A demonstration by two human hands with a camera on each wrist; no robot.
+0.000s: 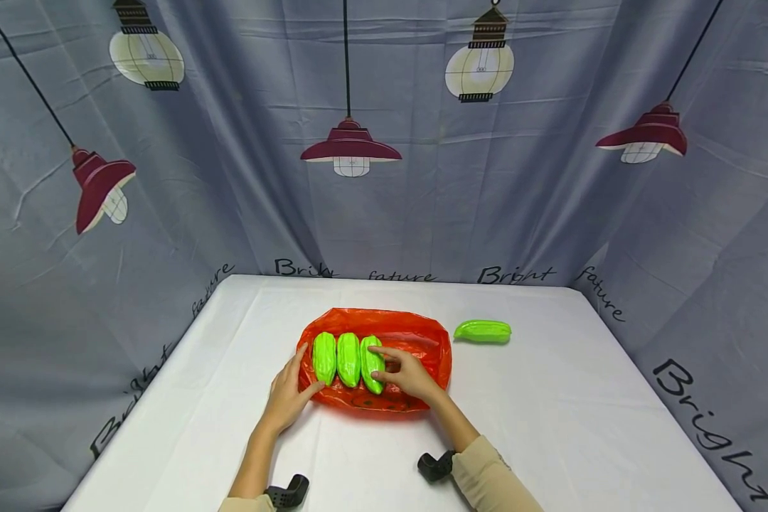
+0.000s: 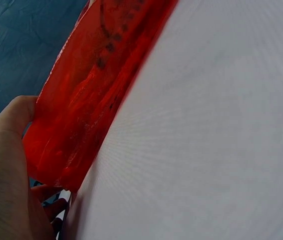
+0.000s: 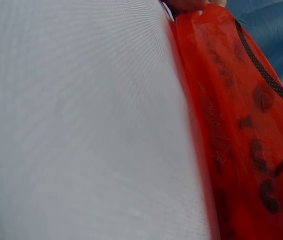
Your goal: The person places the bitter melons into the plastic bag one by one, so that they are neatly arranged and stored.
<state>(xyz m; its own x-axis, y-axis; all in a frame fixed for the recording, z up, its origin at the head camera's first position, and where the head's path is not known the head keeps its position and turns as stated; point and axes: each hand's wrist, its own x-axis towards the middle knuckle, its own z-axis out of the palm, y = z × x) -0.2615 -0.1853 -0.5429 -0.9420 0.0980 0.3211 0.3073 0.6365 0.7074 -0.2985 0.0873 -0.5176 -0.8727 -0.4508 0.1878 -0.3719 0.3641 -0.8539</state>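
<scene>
A red plastic tray [image 1: 422, 334] lies on the white table [image 1: 550, 427]. Three green ridged gourds lie side by side in its left half: the left gourd [image 1: 323, 357], the middle gourd [image 1: 348, 359] and the right gourd [image 1: 366, 364]. My left hand [image 1: 289, 395] grips the tray's left rim [image 2: 76, 130], thumb inside by the left gourd and fingers outside. My right hand [image 1: 406, 373] holds the right gourd, with the index finger across its top and the thumb on its near side. Another green gourd [image 1: 483, 331] lies on the table to the right of the tray.
Grey curtains printed with lamps [image 1: 350, 146] close in the table at the back and on both sides. The right wrist view shows only the tray's near wall [image 3: 241, 125] and white tabletop.
</scene>
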